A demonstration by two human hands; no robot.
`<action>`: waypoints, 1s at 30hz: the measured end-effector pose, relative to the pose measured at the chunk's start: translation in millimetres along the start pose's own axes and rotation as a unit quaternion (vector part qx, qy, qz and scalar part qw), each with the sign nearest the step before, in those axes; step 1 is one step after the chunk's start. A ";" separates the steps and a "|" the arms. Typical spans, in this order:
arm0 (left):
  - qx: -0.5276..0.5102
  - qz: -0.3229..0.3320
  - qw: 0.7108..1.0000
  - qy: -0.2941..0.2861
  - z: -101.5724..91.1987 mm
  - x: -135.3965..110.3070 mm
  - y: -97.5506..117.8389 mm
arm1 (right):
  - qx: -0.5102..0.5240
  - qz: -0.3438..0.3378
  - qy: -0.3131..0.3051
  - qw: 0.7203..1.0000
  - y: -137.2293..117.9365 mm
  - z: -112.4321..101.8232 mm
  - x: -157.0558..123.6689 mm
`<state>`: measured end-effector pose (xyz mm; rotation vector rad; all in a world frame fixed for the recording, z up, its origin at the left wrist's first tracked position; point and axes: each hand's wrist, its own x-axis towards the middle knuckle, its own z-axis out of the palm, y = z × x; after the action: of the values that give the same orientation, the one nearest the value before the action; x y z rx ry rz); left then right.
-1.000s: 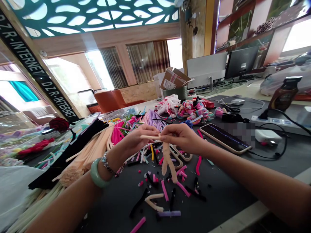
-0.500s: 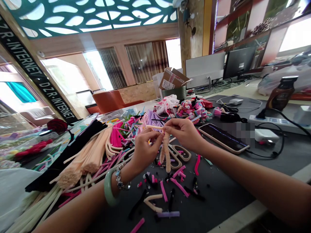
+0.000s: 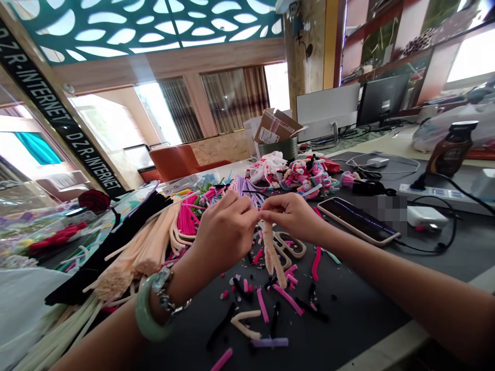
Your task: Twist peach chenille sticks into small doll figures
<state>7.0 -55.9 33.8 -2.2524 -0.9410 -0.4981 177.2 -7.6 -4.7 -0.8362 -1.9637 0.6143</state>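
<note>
My left hand (image 3: pixel 226 232) and my right hand (image 3: pixel 292 214) meet fingertip to fingertip over the dark table. Both are closed in a pinch on a beige pipe cleaner (image 3: pixel 274 252), whose twisted, fuzzy strands hang down below my fingers. Its upper end is hidden behind the left hand's knuckles. Just behind the hanging strands lie scissors (image 3: pixel 296 246) with beige handles. Cut pipe cleaner bits in pink, black and lilac are scattered below, among them a bent beige piece (image 3: pixel 245 322).
To the left lie bundles of beige pipe cleaners (image 3: pixel 143 247) and a black bundle (image 3: pixel 104 247). A phone (image 3: pixel 358 220) with a cable rests at right, near a power strip (image 3: pixel 436 191) and a brown bottle (image 3: pixel 452 149). Behind my hands sits a colourful pile (image 3: pixel 309 175).
My left hand has turned over, its back now facing up, and moved closer against the right fingertips. The hanging strands have swung slightly right and down. The right hand has barely moved.
</note>
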 end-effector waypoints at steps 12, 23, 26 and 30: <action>-0.344 -0.112 0.914 -0.184 7.1 9.4 -19.9 | -0.017 -0.016 -0.140 0.990 -5.7 -2.9 -3.4; -0.646 -0.205 0.674 -0.293 26.0 9.1 -40.3 | 0.110 0.004 -0.228 0.968 -5.3 -6.1 -2.4; -0.717 -0.249 0.587 -0.281 30.2 6.6 -40.5 | 0.168 0.009 -0.219 0.961 -2.2 -4.4 -2.0; -0.772 -0.292 0.504 -0.253 42.7 3.3 -39.1 | 0.210 0.005 -0.173 0.962 0.5 -2.2 -2.0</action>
<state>-15.4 -4.0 20.8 -3.7072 -2.1766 -1.4827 180.0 -8.5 -5.1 -0.4958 -2.0255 1.2001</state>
